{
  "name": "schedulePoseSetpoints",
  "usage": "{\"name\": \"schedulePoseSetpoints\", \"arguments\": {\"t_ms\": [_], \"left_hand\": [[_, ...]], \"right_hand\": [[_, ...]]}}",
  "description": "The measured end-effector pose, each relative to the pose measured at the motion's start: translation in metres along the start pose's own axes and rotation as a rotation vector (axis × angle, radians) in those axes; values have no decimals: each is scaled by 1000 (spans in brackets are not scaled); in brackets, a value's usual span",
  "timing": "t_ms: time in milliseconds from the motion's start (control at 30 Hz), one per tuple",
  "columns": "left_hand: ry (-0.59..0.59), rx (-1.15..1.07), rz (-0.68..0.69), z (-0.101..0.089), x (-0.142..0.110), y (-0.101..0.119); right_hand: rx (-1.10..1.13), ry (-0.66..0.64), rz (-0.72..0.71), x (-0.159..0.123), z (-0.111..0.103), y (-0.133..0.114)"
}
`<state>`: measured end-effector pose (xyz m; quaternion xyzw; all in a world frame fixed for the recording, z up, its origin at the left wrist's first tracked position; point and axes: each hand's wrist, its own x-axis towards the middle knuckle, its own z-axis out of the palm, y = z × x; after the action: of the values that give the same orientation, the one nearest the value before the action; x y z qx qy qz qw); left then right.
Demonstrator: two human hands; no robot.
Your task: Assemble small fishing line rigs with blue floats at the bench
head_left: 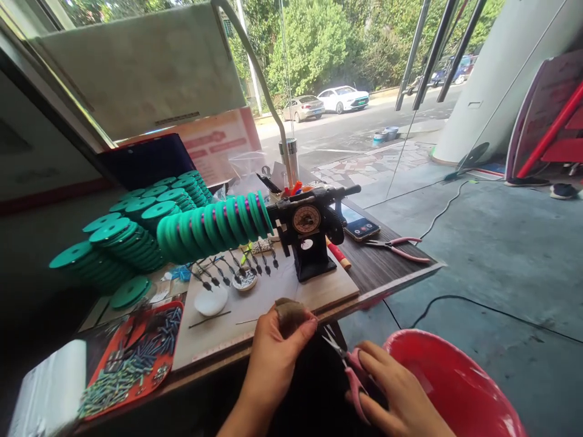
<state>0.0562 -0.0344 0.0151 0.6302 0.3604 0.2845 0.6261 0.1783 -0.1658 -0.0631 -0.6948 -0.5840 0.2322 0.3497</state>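
Red basin (460, 379) near the right hand (397, 379) and scissors (349, 359), pliers (390, 244) beyond

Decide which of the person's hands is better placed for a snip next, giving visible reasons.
Probably the right hand: it holds the pink-handled scissors, slightly opened and pointing toward the left hand. The left hand appears pinched, thumb to finger, and shows no cutting tool.
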Motion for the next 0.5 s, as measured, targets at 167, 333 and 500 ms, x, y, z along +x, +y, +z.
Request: {"name": "schedulePoseSetpoints", "arguments": {"t_ms": [167,333,500], "left_hand": [[-25,-100,-44,-1,-9,-2],[-35,-107,-23,-1,-11,-4],[-20,-82,-28,0,-9,-6]], "right_hand": [[-71,-47,-34,4,-4,-5],[-193,11,-65,1,0,-3],[-126,142,-56,-2,3,1]]}}
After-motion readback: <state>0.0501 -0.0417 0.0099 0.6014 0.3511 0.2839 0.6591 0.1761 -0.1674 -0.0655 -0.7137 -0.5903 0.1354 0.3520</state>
